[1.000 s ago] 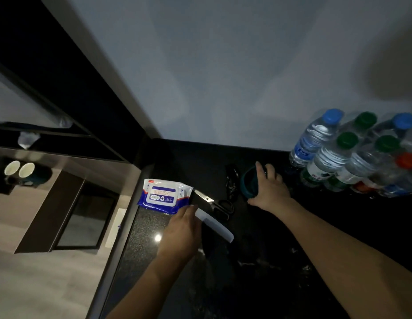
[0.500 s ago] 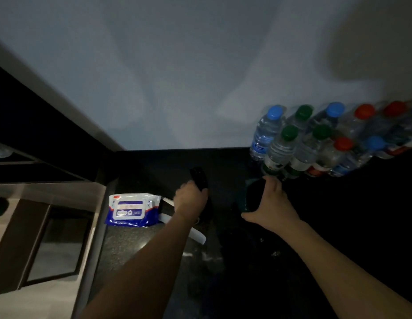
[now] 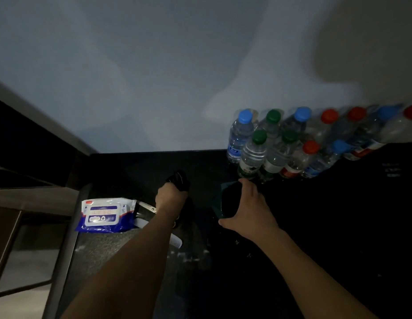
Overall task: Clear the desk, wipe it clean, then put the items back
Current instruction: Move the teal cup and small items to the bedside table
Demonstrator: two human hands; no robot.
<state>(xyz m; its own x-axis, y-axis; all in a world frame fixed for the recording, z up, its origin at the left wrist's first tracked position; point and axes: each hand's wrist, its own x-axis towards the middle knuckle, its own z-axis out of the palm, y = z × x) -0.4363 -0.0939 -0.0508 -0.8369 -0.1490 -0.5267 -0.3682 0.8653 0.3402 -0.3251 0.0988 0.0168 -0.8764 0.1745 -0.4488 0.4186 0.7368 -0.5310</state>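
Black, glossy desk (image 3: 338, 226), speckled grey where light hits near the front-left edge. L hand (image 3: 170, 199) is curled round a small black object (image 3: 178, 179), matte w/ faint pale lines; it sticks up out of the fist, fingers wrapped on its lower part. Can't tell what it is, too dark. R hand (image 3: 246, 210) grips a dark teal cup (image 3: 225, 201): fingers over the far rim, thumb on the near side, so the cup sits between thumb & fingers, just in front of the bottles (image 3: 281, 143). Cup looks smooth, round, dark inside; whether it touches the desk can't be told.

Wipes pack (image 3: 106, 214) lies flat at the desk's left edge: soft crinkly plastic, blue & white, rectangular label flap. Just right of it, partly under the L forearm, scissors (image 3: 146, 207) w/ a shiny metal blade and a white comb (image 3: 176, 240), toothed, thin.

Bottles: clear ribbed plastic, caps blue, green, red, packed together in two rows against the pale wall (image 3: 177, 77).
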